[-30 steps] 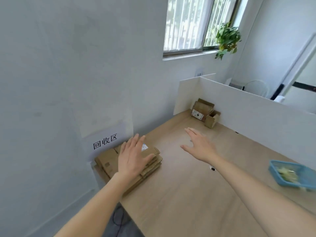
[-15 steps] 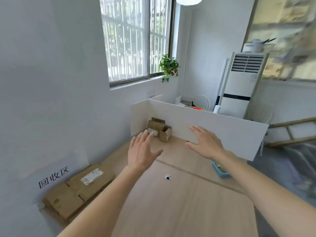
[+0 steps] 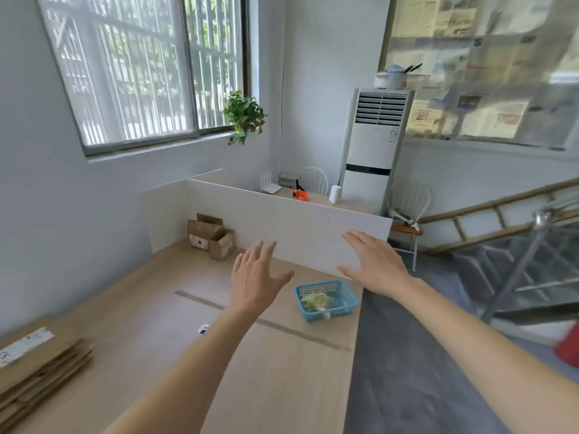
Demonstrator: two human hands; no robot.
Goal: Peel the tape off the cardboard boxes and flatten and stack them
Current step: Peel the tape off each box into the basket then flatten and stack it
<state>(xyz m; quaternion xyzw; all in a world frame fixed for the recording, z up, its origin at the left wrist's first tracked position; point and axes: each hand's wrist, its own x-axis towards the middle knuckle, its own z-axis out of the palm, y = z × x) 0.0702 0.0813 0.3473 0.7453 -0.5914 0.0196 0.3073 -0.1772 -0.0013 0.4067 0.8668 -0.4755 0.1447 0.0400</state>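
Observation:
A stack of flattened cardboard boxes [image 3: 37, 368] lies at the table's near left edge, a white label on top. Two small brown boxes [image 3: 210, 236] stand with flaps up in the far corner, against the white partition [image 3: 294, 227]. My left hand [image 3: 255, 278] hovers over the middle of the table, fingers spread, holding nothing. My right hand [image 3: 374, 264] is raised in front of the partition's right end, open and empty too. Both hands are well apart from the boxes.
A blue basket [image 3: 343, 303] with crumpled tape sits near the table's right edge. The wooden table [image 3: 150, 324] has a dark seam and a small cable hole [image 3: 203, 329]. Beyond the partition stand an air conditioner [image 3: 372, 151], chairs and a staircase railing [image 3: 488, 214].
My left hand has lifted off the flattened stack and both hands have moved toward the far end. The view has swung right, putting the stack at the lower left.

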